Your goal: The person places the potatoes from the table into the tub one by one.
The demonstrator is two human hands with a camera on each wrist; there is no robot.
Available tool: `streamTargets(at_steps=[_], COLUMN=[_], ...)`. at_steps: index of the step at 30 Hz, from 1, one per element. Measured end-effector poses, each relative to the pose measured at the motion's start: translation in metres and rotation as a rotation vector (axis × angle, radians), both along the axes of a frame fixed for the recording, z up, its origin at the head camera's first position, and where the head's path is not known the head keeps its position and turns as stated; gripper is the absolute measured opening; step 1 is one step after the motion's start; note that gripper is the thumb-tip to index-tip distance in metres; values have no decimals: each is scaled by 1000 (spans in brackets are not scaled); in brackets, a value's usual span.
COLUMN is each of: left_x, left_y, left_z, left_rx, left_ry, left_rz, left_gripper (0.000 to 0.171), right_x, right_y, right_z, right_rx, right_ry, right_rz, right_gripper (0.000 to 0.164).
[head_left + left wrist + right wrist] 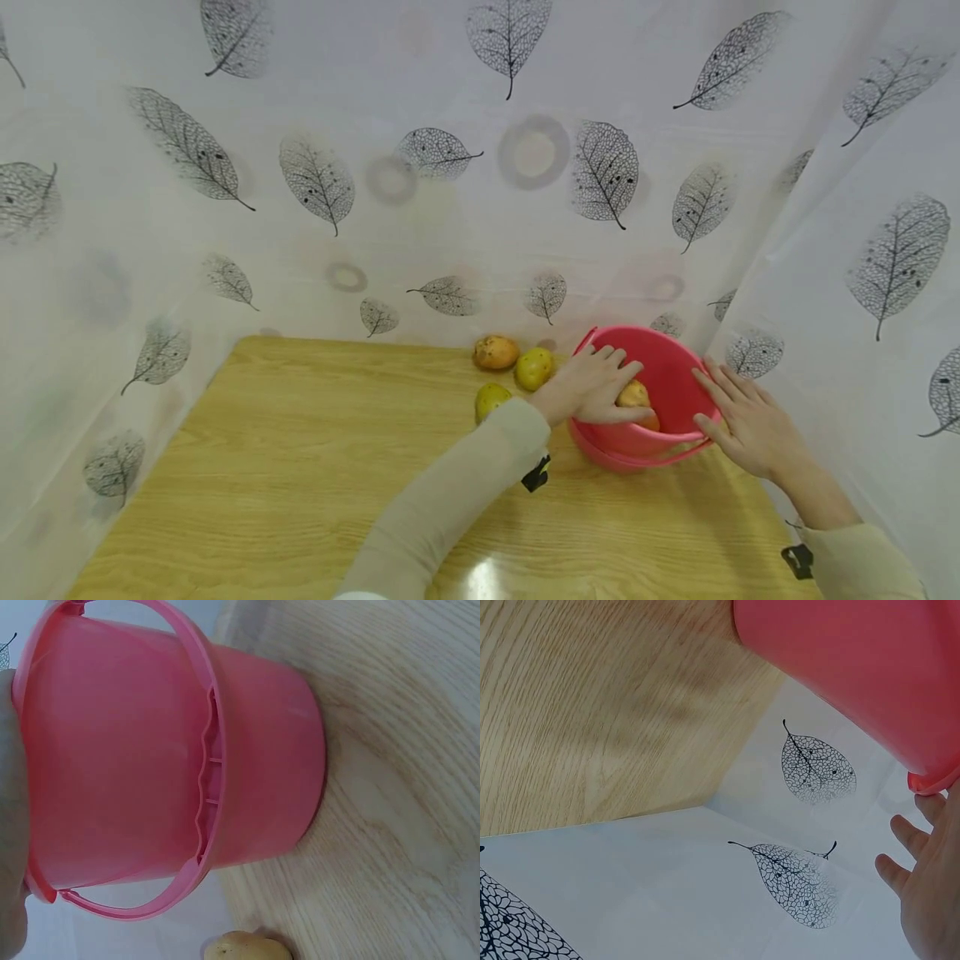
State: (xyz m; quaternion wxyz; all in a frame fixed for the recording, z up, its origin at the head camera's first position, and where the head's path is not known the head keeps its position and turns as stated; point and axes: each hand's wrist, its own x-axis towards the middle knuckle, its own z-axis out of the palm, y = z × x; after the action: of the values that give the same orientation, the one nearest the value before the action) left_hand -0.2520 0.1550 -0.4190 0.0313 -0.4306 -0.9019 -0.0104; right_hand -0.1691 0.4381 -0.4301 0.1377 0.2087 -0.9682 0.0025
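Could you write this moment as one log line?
left hand: touches bucket, left side | right hand: touches bucket, right side | bucket: upright, produce inside | table: three pieces left of bucket

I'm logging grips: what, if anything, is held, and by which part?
Cannot be told: the right hand touches the pink bucket's rim, the left hand lies over it; neither shows a clear grip.
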Motion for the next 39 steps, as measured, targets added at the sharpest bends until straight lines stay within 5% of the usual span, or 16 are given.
streamTargets(at_steps=[9, 25, 39], left_x=[2, 7, 12], left_y=[-1, -11, -31], left_z=[3, 5, 7], left_rx=[-30, -16, -25], left_ry=[-30, 96, 118], left_rz=[0, -68, -120], left_gripper=[83, 77, 79], right_x=[1, -1, 0], right_y=[0, 3, 1], right_z=[1, -2, 0], right_rx=[5, -12, 12], right_ry=[0, -7, 13], right_rz=[0, -5, 23], right_gripper=[75, 72, 72])
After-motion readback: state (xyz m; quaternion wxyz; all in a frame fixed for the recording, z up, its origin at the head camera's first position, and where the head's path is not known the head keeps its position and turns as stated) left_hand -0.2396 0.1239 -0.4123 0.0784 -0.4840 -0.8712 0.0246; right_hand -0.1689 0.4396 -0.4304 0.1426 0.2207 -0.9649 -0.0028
